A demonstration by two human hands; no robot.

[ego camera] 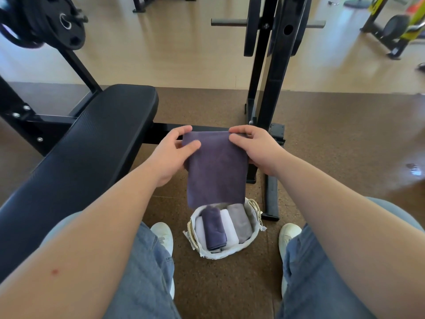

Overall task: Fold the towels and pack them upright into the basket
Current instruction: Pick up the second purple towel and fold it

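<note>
Left hand [171, 153] and right hand [257, 149] each pinch a top corner of the purple towel [216, 171] — it hangs mid-frame. Basket [251, 240] sits directly below, four folded towels [222, 227] packed upright inside.

The purple towel [216, 166] is soft matt cloth with a fine nap. At 6 o'clock from it, the basket [254, 204] shows pale woven fibre at its rim and a grey fabric lining; the 4 folded towels [224, 227] inside are matt cloth too. At 9 o'clock, the bench pad [87, 143] is black vinyl with a finely ribbed, slightly sheeny skin. The rack frame [273, 88] at 12 o'clock is black painted metal. The brown floor mat [333, 139] looks speckled and rough; the far wood-look floor [172, 47] is glossy. The trousers [142, 284] are blue denim
</note>
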